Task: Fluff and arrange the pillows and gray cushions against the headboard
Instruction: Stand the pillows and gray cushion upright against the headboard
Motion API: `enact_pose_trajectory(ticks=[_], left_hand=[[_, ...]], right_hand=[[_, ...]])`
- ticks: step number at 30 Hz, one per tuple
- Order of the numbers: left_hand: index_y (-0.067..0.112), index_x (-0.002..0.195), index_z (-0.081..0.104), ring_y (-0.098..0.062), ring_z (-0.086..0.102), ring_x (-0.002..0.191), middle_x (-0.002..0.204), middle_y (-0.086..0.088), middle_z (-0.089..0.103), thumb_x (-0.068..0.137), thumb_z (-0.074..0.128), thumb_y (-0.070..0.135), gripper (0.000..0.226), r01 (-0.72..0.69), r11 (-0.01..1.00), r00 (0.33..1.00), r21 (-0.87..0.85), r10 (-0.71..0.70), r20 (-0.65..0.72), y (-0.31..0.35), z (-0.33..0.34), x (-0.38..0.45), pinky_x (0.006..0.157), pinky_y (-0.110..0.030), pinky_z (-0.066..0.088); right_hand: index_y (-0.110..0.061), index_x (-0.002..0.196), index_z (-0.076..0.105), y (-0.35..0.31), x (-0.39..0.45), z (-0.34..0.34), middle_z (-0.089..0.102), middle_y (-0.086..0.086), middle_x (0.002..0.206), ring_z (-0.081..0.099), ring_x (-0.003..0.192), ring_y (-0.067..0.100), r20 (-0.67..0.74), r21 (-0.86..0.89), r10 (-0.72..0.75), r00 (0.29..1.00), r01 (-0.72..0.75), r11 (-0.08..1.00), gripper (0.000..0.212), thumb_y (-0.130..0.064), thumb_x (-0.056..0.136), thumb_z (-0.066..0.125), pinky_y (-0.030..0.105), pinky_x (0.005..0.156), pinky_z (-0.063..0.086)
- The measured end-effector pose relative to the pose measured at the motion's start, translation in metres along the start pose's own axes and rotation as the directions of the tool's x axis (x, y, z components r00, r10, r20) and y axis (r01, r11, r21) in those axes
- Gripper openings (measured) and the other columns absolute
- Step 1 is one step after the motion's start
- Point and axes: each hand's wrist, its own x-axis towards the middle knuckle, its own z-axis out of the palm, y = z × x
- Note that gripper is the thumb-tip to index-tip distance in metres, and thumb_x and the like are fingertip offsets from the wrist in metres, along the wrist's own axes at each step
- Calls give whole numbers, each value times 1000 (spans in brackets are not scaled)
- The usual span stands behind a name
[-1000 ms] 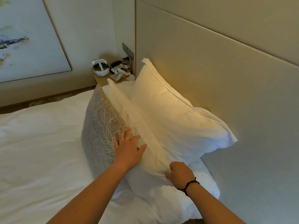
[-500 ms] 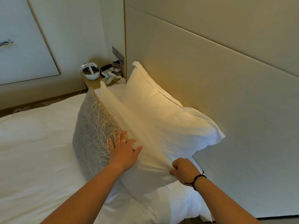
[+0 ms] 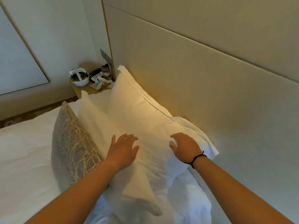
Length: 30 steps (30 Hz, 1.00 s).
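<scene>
**Pillows need a flat, even press toward the headboard**

Gray cushion (image 3: pixel 71 146) stands on edge just left of the left hand (image 3: pixel 123 150), leaning on the front white pillow (image 3: pixel 103 126). That hand lies spread, holding nothing, palm on the pillow. Right of it the right hand (image 3: pixel 184 147) hovers loosely spread, empty, over the rear white pillow (image 3: pixel 145 113) against the headboard (image 3: pixel 210 94). Best to pat both sides evenly, so the stack stays upright.

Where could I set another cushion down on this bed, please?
Free: the white bedding left of the gray cushion. Crowded: the white pillows fill the strip along the headboard, and the nightstand is cluttered.
</scene>
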Motion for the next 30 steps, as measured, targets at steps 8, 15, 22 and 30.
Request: enact_pose_trajectory(ticks=[8, 15, 22, 30], left_hand=[[26, 127, 54, -24, 44, 130, 136, 1, 53, 97, 45, 21, 32, -312, 937, 950, 158, 306, 59, 94, 14, 126, 112, -46, 30], [25, 138, 47, -27, 28, 145, 153, -2, 40, 100, 45, 23, 38, -428, 820, 904, 380, 391, 174, 124, 30, 189, 116, -51, 21], [27, 130, 54, -20, 35, 136, 138, 3, 54, 98, 52, 26, 33, -402, 710, 915, 578, 334, 226, 100, 25, 222, 114, -49, 22], [21, 103, 69, -21, 60, 98, 99, 3, 67, 95, 45, 24, 25, -433, 586, 900, 685, 326, 290, 91, 17, 248, 104, -40, 30]], right_hand=[[-21, 143, 29, 59, 57, 12, 49, 8, 139, 50, 122, 28, 127, -65, 188, 974, -181, 981, 87, -76, 78, 47, 41, 92, 49], [-14, 122, 50, 74, 53, 14, 69, 0, 100, 65, 87, 21, 299, -40, 281, 912, -282, 959, 106, -97, 57, 37, 35, 69, 54], [-19, 112, 52, 73, 54, 7, 67, -2, 97, 64, 84, 20, 180, -77, 231, 956, -220, 972, 83, -90, 70, 37, 31, 62, 48], [-19, 98, 53, 71, 47, 13, 65, -3, 86, 59, 73, 18, 122, -124, 265, 956, -250, 960, 58, -74, 87, 36, 30, 58, 41]])
